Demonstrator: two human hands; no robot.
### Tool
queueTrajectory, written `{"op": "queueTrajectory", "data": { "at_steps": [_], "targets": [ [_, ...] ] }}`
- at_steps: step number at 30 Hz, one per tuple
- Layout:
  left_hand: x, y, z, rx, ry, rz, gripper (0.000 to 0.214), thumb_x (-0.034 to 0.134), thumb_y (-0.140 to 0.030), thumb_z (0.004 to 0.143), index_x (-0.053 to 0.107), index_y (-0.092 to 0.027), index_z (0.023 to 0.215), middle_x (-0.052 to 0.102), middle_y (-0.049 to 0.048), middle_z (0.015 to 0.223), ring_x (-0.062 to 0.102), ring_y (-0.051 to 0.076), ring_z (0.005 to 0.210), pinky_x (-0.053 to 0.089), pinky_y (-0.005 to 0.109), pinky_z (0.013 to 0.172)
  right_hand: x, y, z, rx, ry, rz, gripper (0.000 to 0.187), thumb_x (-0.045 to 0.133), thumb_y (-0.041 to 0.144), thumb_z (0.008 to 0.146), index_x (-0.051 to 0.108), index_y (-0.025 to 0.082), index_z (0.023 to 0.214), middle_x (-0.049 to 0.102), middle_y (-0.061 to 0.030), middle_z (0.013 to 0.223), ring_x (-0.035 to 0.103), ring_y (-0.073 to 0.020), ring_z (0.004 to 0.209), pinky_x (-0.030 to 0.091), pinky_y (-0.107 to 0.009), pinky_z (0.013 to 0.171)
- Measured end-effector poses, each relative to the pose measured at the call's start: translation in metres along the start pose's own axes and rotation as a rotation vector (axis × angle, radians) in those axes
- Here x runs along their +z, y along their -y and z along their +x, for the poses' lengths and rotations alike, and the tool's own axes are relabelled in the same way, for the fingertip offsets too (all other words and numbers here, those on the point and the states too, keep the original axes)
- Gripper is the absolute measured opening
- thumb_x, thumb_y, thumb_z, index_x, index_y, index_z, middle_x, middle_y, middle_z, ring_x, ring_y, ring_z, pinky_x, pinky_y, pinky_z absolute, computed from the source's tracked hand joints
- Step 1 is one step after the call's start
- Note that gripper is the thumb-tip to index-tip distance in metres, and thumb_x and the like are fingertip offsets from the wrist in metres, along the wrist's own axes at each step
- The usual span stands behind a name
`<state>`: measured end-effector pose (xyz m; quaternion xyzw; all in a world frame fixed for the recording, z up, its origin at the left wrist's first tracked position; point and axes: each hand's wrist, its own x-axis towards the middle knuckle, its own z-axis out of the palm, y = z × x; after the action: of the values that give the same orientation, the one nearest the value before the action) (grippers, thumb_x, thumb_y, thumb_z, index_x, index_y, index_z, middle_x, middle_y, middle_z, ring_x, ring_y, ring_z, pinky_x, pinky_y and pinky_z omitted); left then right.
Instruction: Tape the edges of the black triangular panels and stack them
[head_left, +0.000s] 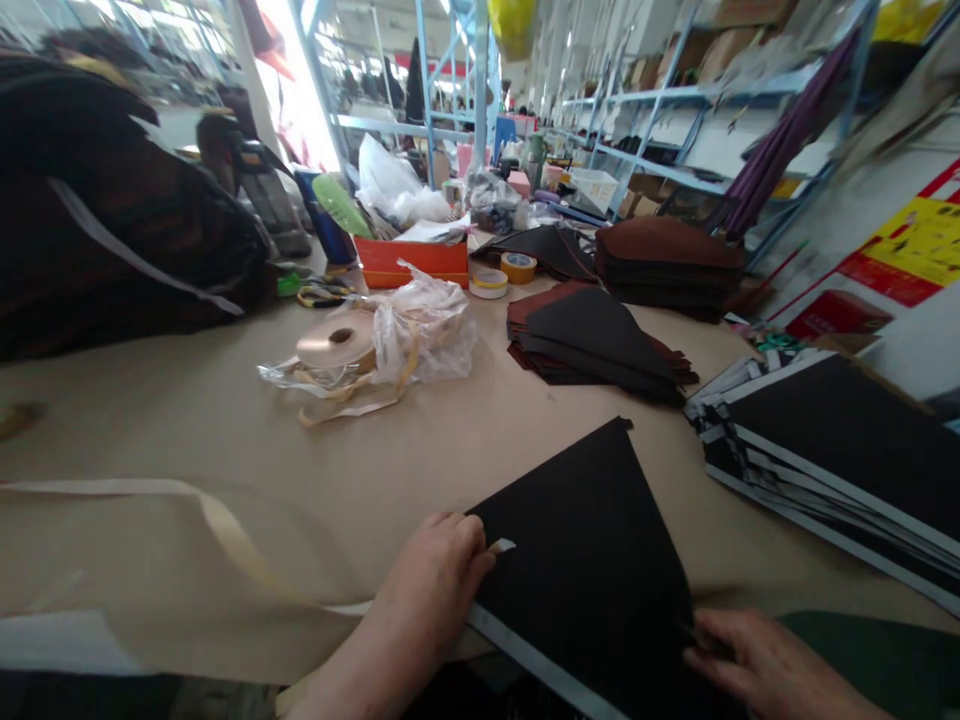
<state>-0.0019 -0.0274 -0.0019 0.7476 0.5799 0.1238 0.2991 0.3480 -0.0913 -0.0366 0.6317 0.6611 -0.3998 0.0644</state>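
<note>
A black fabric panel [577, 560] with a pale strip along its lower edge lies at the table's front edge, partly overhanging. My left hand [442, 560] is closed at the panel's left edge, its fingers pinched together. A small pale end of tape [504, 546] sticks out past the thumb. The long cream tape [232, 535] runs from the far left toward my left wrist and passes behind it. At the panel's lower right edge, my right hand [750, 650] is closed with fingertips on that edge. Something dark shows between those fingers; its kind is unclear.
A tape roll [337, 340] sits in crumpled clear plastic. Brown and black pieces [592, 340] are stacked beyond the panel; more pale-edged black panels [847, 430] lie right. Behind are an orange box [412, 262], scissors [324, 292] and a large dark bundle [112, 220].
</note>
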Motion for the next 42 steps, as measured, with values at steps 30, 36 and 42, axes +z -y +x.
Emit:
{"op": "queueTrajectory", "data": {
  "at_steps": [30, 36, 42],
  "targets": [
    [0.002, -0.013, 0.002, -0.206, 0.160, -0.360, 0.027, 0.043, -0.038, 0.077, 0.046, -0.018, 0.059, 0.036, -0.0054, 0.053, 0.035, 0.011, 0.053, 0.026, 0.024, 0.051, -0.066, 0.143, 0.082, -0.510, -0.078, 0.203, 0.009, 0.045, 0.018, 0.078, 0.047, 0.017, 0.070, 0.042, 0.0052, 0.060, 0.035, -0.0065, 0.055, 0.027, -0.019, 0.051],
    [-0.016, 0.011, -0.002, -0.268, 0.171, -0.268, 0.039, 0.039, -0.050, 0.077, 0.058, -0.018, 0.066, 0.054, 0.0004, 0.061, 0.051, 0.017, 0.064, 0.037, 0.027, 0.061, -0.138, 0.074, 0.141, -0.139, -0.379, 0.137, 0.008, 0.050, 0.022, 0.070, 0.051, 0.016, 0.065, 0.043, 0.0039, 0.056, 0.036, -0.0073, 0.053, 0.027, -0.020, 0.051],
    [-0.016, 0.031, -0.003, -0.311, 0.182, -0.267, 0.044, 0.041, -0.056, 0.077, 0.057, -0.018, 0.063, 0.051, 0.0005, 0.060, 0.049, 0.017, 0.062, 0.038, 0.026, 0.058, -0.145, 0.039, 0.175, -0.036, -0.329, 0.174, 0.013, 0.048, 0.027, 0.071, 0.053, 0.015, 0.071, 0.049, 0.0029, 0.054, 0.039, -0.0065, 0.045, 0.028, -0.020, 0.046]
  ]
}}
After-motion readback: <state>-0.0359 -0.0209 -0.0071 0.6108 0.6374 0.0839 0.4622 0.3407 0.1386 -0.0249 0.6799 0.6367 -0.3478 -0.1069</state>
